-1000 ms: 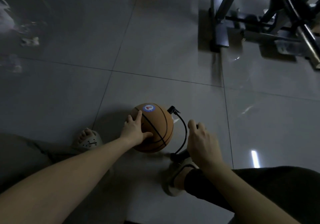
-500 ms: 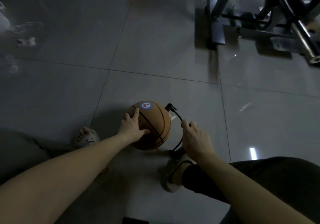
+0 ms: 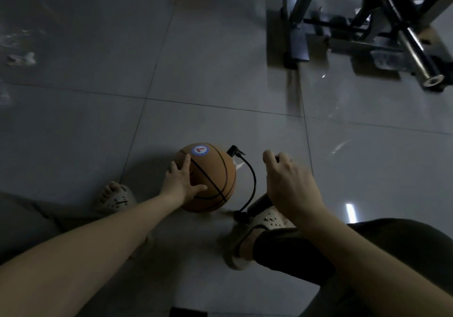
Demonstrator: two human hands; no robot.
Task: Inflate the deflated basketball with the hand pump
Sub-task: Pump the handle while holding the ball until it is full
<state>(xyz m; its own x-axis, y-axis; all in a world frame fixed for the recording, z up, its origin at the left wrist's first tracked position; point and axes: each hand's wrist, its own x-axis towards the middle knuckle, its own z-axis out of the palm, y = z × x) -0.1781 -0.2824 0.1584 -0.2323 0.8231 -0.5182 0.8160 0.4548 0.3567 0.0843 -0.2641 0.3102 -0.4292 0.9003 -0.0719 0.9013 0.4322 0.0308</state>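
We read the step as pumping strokes w/ the ball held steady. The glossy tiled floor point(image 3: 220, 47) offered little grip, so the basketball point(image 3: 215, 174), sitting just below frame centre at abt 6 o'clock, looked liable to roll and tug its needle; firm weight on it seemed wise. Our left hand point(image 3: 180, 182) lay on the ball's 8 o'clock side, fingers spread & flat on the skin, thumb out toward 3 o'clock, pressing and clutching nothing. Our right hand point(image 3: 289, 184), at the ball's 3 o'clock & apart from it, was curled tight, prob. round the handle of the hand pump point(image 3: 256, 206), tho the handle was nearly all hidden. Strokes needed to run straight along the barrel, which showed under that hand toward 7 o'clock. Our sandalled right foot point(image 3: 267, 221) sat at its base; whether it pinned the pump we couldn't tell. The hose point(image 3: 253, 182) looped from the pump's base up to the connector point(image 3: 234, 150) at the ball's 1 o'clock & wanted no kink.

The ball was orange-brown w/ black seams and a round blue-rimmed sticker point(image 3: 199, 150) at its 12 o'clock. It looked round, no dent visible; firmness we couldn't judge
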